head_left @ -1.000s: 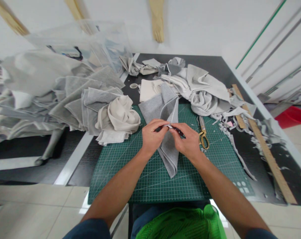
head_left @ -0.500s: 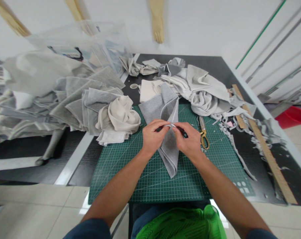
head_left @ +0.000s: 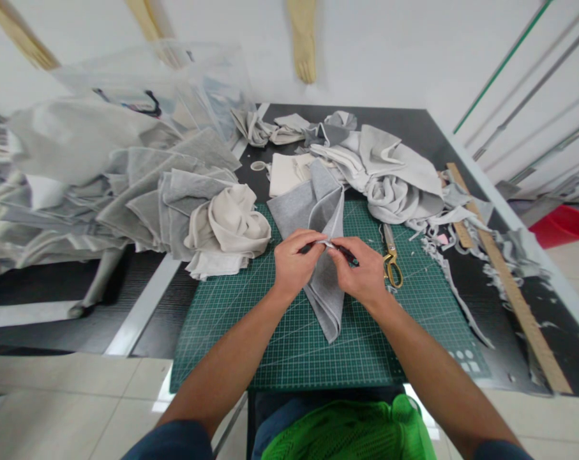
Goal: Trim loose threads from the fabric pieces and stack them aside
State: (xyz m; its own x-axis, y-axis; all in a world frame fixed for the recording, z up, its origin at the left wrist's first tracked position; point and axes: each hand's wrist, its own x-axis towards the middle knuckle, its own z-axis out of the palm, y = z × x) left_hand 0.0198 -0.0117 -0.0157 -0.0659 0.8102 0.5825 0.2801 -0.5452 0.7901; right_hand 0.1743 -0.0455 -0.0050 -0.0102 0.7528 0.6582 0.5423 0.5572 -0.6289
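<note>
A folded grey piece of cloth (head_left: 289,207) lies on a green cutting mat (head_left: 232,332), its upper fold standing partly open. Over its middle, my left hand (head_left: 296,259) is closed in a pinch on a slim black tool (head_left: 307,247). My right hand (head_left: 363,268) also pinches a slim black tool (head_left: 349,255), close beside the left fingertips. Something small and pale or silvery shows between the two hands; I cannot tell whether it is a tool tip or cloth. Gold-handled scissors (head_left: 392,268) lie on the mat just right of my right hand.
Heaped grey and beige cloths (head_left: 140,185) cover the left side, before a clear plastic bin (head_left: 212,89). More cloth (head_left: 404,172) is piled at the back. A wooden ruler (head_left: 519,300) and cut scraps (head_left: 454,294) lie along the right edge. A red bucket (head_left: 562,227) stands beyond.
My right hand has shifted and turned slightly, its thumb moving a little to the left and down by the pale bit between the hands. My left hand and the cloth stay put.
</note>
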